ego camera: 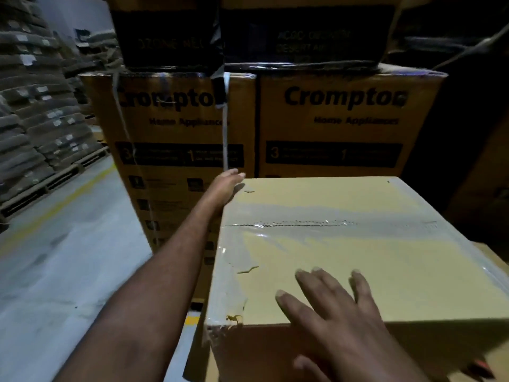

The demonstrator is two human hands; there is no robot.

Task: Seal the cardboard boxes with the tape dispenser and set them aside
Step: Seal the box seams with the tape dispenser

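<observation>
The cardboard box sits right in front of the person, on top of other cartons, close to the stacked printed boxes. Clear tape already runs along the top seam and down the left edge, wrinkled in places, so the sealing looks finished. I take this as the start of setting the box aside.

The left hand reaches to the far left corner with the fingers stretched along the side. Whether the tips hook round the back is hidden. The right hand lies flat on the lid near the front edge with fingers spread. Neither grip closes on anything; both are wide and only pressing cardboard. I can't make out a tape dispenser anywhere.

The next move likely calls for a firmer hold. The right hand would need to get to a side or under an edge, opposite the left, before the box is lifted or slid towards the floor or another stack.
</observation>
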